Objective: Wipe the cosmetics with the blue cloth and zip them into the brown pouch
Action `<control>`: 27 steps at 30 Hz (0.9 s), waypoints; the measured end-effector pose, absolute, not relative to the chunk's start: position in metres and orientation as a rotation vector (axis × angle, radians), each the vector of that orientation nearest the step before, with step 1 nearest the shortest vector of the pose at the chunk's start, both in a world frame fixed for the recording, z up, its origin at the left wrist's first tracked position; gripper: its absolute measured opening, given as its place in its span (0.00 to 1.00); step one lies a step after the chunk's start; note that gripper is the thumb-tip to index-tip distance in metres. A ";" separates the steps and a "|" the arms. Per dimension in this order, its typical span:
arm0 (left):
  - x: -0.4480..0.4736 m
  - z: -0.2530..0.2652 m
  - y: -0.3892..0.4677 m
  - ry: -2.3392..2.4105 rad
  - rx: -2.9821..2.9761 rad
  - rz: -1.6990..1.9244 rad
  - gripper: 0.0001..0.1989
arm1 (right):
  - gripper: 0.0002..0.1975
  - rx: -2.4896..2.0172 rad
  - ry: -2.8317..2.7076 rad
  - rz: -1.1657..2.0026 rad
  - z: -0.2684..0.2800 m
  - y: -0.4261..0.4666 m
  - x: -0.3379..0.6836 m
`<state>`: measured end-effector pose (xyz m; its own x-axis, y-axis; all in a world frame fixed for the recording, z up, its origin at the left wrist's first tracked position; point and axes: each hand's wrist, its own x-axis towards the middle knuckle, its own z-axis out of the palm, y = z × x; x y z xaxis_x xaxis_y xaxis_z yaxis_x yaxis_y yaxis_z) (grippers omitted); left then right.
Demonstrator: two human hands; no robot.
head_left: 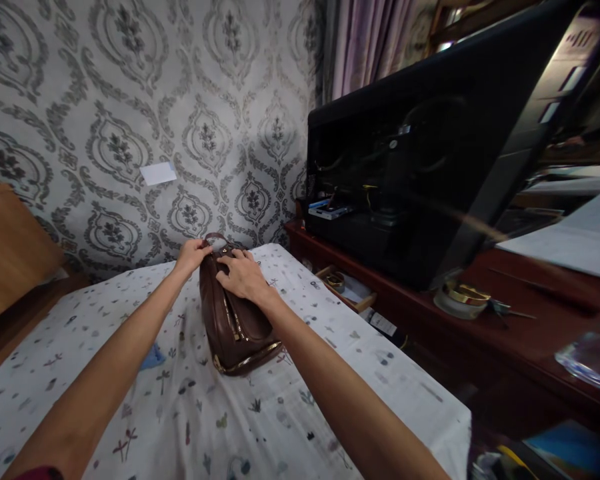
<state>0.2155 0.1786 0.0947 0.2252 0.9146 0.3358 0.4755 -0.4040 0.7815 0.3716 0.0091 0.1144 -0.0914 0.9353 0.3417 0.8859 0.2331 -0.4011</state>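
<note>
Head view: both hands (193,255) (240,275) rest curled on brown bag (233,327).

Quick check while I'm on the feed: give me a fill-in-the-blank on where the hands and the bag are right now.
1. Both hands rest on a brown ____ with gold zips.
2. The bag lies on a white printed ____.
3. The right hand lies flat on the bag's ____ side.
4. The left hand grips the bag's ____ end, nearest the wall.

Missing words: bag; sheet; upper; far
</note>
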 end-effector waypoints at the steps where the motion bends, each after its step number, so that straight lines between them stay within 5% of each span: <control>1: 0.215 0.095 0.177 1.273 1.986 1.094 0.17 | 0.24 -1.655 -1.989 0.118 0.114 0.010 0.372; 27: 0.278 0.114 0.197 1.547 2.102 0.781 0.18 | 0.21 -1.661 -1.957 -0.060 0.109 -0.002 0.367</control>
